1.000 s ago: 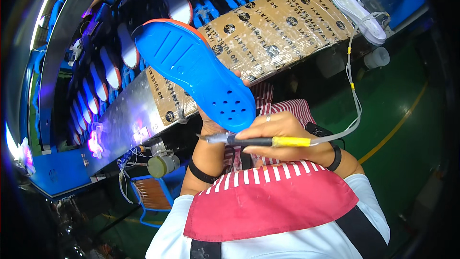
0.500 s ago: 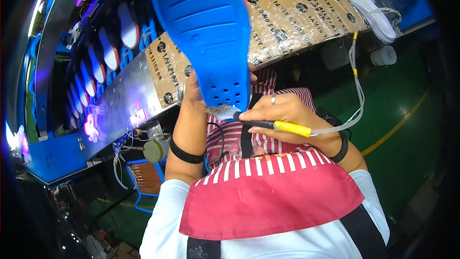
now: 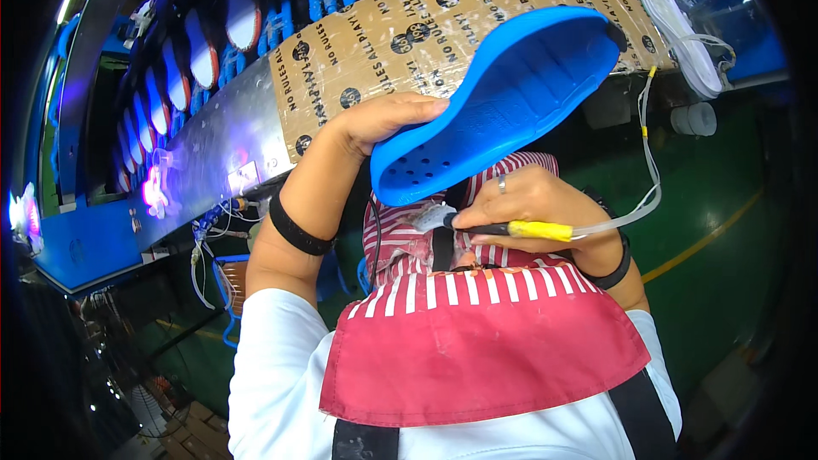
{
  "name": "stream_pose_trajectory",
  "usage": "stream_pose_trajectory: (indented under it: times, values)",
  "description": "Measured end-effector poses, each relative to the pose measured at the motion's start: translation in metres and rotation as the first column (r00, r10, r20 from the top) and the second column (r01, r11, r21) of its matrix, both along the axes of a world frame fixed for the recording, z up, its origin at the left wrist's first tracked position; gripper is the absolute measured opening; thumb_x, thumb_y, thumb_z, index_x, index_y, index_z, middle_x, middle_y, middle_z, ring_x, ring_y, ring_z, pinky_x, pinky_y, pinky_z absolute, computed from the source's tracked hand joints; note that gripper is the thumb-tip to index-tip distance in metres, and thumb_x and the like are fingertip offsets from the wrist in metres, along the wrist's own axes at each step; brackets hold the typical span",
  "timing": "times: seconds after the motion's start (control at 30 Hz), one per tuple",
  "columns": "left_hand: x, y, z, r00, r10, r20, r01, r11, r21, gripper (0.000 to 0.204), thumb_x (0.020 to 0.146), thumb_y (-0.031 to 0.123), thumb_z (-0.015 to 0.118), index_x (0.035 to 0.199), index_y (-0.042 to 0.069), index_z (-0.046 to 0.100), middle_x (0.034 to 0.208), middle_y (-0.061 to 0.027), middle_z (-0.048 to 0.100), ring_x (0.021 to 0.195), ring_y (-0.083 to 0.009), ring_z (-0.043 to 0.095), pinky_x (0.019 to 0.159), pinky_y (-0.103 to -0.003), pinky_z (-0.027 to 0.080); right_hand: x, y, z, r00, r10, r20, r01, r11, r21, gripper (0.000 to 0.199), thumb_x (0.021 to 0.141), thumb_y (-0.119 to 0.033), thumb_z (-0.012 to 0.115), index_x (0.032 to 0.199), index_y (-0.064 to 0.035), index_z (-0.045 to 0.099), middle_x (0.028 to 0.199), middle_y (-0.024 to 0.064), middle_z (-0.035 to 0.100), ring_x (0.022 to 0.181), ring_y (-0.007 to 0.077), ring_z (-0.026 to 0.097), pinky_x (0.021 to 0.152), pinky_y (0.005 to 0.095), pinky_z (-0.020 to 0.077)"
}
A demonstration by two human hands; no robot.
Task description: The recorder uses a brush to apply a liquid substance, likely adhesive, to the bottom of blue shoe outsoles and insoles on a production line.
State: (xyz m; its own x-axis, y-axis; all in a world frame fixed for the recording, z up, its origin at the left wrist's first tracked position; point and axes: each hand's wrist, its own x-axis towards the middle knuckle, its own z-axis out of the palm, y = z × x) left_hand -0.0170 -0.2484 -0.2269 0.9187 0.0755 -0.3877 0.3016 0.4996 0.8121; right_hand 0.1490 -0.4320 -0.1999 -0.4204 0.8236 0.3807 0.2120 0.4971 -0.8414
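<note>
My left hand [image 3: 383, 122] grips a blue shoe sole [image 3: 511, 85] by its side near the heel, thumb on top and fingers hidden behind. The sole is tilted, its raised rim and hollow inside showing, with a cluster of small holes at the heel end and its toe pointing to the upper right. My right hand [image 3: 530, 204] is closed around a brush [image 3: 484, 228] with a black handle and a yellow sleeve, fed by a clear tube [image 3: 635, 209]. The whitish bristles [image 3: 429, 218] appear just below the sole's heel edge, seemingly apart from it.
A bench covered in printed brown cardboard [image 3: 366, 51] runs across the front. Rows of shoes with white soles [image 3: 200, 55] stand along the left and far side. A white sole [image 3: 673, 30] lies at the bench's right end. A metal surface [image 3: 217, 153] catches purple light.
The sole has swung clockwise, its toe going from the upper left to the upper right, and tilted. My left hand has moved up with it. The brush has come away from the heel edge, slightly rightward.
</note>
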Motion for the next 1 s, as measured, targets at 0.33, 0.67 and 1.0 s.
stream_pose_trajectory:
  times: [0.33, 0.67, 1.0]
  values:
    - [0.025, 0.0, 0.023, 0.904, -0.279, -0.323, 0.344, 0.925, 0.163, 0.057, 0.085, 0.046, 0.054, 0.119, 0.0, 0.053, 0.112, -0.0125, 0.058, 0.096, -0.0159, 0.058, 0.082, -0.029, 0.047, -0.001, 0.002, 0.006, 0.998, -0.031, 0.05, 0.033, 0.998, -0.047, 0.019, 0.069, -0.005, 0.068, 0.088, -0.006, 0.065, 0.068, 0.0104, 0.059, 0.06, 0.025, 0.059, 0.053, 0.0318, 0.0456]
    - [0.03, 0.005, 0.024, 0.832, -0.4, -0.384, 0.495, 0.848, 0.19, 0.054, 0.086, 0.045, 0.052, 0.118, 0.001, 0.054, 0.112, -0.0118, 0.059, 0.096, -0.0156, 0.057, 0.085, -0.029, 0.044, 0.01, -0.001, 0.007, 0.988, 0.006, 0.155, 0.005, 0.998, -0.07, 0.021, 0.069, -0.007, 0.069, 0.089, -0.0075, 0.065, 0.064, 0.0079, 0.057, 0.058, 0.0244, 0.056, 0.053, 0.0321, 0.045]
    - [0.024, 0.014, 0.031, 0.787, -0.369, -0.494, 0.559, 0.766, 0.318, 0.054, 0.089, 0.043, 0.048, 0.117, -0.003, 0.053, 0.111, -0.0113, 0.059, 0.097, -0.0148, 0.055, 0.088, -0.027, 0.042, 0.021, -0.007, 0.007, 0.99, -0.08, 0.12, 0.084, 0.996, -0.03, 0.024, 0.067, -0.006, 0.07, 0.091, -0.0069, 0.066, 0.068, 0.0092, 0.06, 0.06, 0.0235, 0.058, 0.054, 0.0308, 0.046]
